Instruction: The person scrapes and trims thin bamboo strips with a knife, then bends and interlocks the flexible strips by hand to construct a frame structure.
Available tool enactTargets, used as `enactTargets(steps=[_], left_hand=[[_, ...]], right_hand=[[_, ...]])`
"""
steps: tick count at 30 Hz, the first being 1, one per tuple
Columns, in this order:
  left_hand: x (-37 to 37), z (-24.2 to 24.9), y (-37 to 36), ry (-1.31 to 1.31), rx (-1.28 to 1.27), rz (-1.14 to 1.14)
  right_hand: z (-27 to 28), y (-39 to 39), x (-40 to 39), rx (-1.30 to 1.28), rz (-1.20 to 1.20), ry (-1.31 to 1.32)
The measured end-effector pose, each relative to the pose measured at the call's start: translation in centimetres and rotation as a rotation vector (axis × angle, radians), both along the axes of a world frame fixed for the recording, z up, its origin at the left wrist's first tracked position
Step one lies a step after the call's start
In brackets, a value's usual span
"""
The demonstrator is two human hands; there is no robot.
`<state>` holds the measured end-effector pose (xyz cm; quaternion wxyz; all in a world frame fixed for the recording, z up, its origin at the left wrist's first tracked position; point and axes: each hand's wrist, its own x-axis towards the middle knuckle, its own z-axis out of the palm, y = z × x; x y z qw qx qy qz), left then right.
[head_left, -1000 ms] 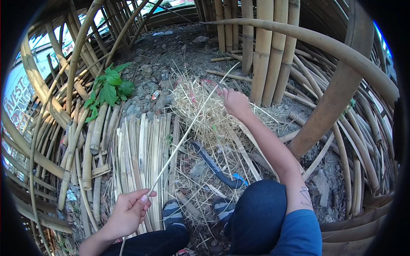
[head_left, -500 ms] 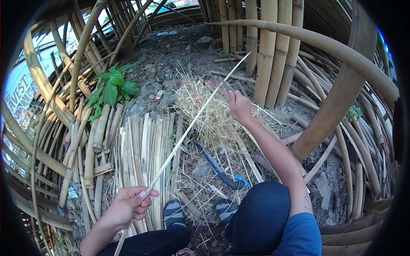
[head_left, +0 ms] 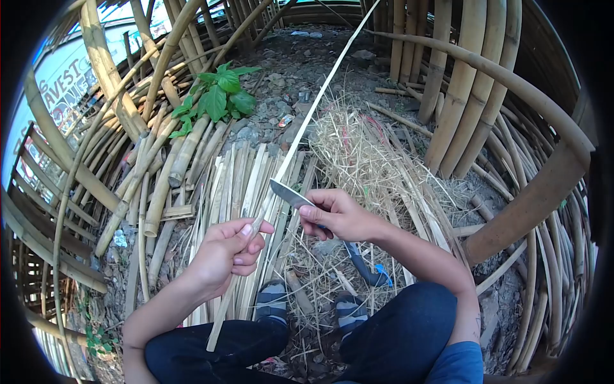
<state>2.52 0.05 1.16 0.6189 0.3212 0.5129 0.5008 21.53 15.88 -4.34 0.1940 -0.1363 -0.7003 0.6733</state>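
Observation:
A long pale bamboo strip (head_left: pixel 309 115) runs from near my lap up to the top of the view. My left hand (head_left: pixel 231 253) is closed around its lower part, with the strip's end hanging over my leg. In my right hand (head_left: pixel 334 216) is a knife (head_left: pixel 289 194), its blade pointing left and lying against or just over the strip, a little above my left hand. Split bamboo slats (head_left: pixel 220 185) lie side by side on the ground beneath. A dark curved tool (head_left: pixel 359 264) with a blue tie rests between my feet, partly hidden by my right hand.
Straw shavings (head_left: pixel 358 153) are heaped ahead. Upright bamboo poles (head_left: pixel 470 89) stand at the right, a thick slanted post (head_left: pixel 524 198) nearer. Bamboo pieces (head_left: pixel 153 198) and a leafy plant (head_left: pixel 220 97) are on the left. Rubble covers the ground beyond.
My right hand has come down and left along the strip, close to my left hand, and the knife now shows clearly. The strip reaches further up, and the view has shifted left.

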Motion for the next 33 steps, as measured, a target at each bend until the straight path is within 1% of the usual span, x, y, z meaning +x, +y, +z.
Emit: enactTargets(steps=[1,3,7,9,11,14,16,17,18,19,22,23,26,29,30,33], left_hand=[[0.2,0.1,0.1,-0.018,-0.003,-0.022],[0.7,0.3,0.1,-0.025,-0.014,-0.026],[0.9,0.7,-0.3,-0.035,-0.040,-0.095],[1.1,0.9,-0.5,-0.002,-0.043,-0.126],[1.1,0.7,-0.6,-0.024,-0.040,-0.162],[0.9,0.1,-0.4,-0.077,-0.036,-0.225],[0.8,-0.2,-0.2,-0.110,-0.033,-0.250],[0.6,-0.4,-0.2,-0.164,-0.025,-0.300],[0.4,-0.5,-0.1,-0.219,-0.014,-0.350],[0.4,-0.4,-0.1,-0.219,-0.011,-0.350],[0.5,-0.2,-0.1,-0.248,-0.045,-0.360],[0.4,-0.1,0.0,-0.238,-0.038,-0.356],[0.2,-0.1,-0.1,-0.239,-0.031,-0.359],[0.2,-0.1,-0.3,-0.228,-0.032,-0.358],[0.1,-0.2,-0.4,-0.221,-0.038,-0.349],[0.2,0.0,-0.5,-0.199,-0.045,-0.325]], right_hand=[[0.4,-1.0,-0.4,0.001,0.001,0.002],[0.9,-2.6,-1.0,-0.085,0.232,-0.033],[1.9,-3.9,-0.6,-0.115,0.292,-0.109],[1.9,-4.1,-0.5,-0.138,0.209,-0.052],[2.4,-4.4,-0.2,-0.157,0.199,-0.033],[2.4,-4.6,0.3,-0.088,0.193,0.002],[2.4,-4.7,0.5,-0.064,0.108,0.012],[2.3,-4.6,0.8,-0.065,0.108,0.013],[2.2,-4.4,1.1,-0.004,0.042,0.015],[2.2,-4.2,1.3,0.058,-0.025,0.018],[2.0,-4.0,1.6,0.106,-0.083,0.009],[2.1,-3.6,1.8,0.107,-0.086,0.008],[3.4,-2.6,2.4,0.022,-0.256,0.016],[3.3,-1.3,3.1,0.005,-0.277,0.003],[3.7,-1.4,3.0,-0.058,-0.308,0.030],[4.2,-0.2,4.0,-0.084,-0.325,0.012]])
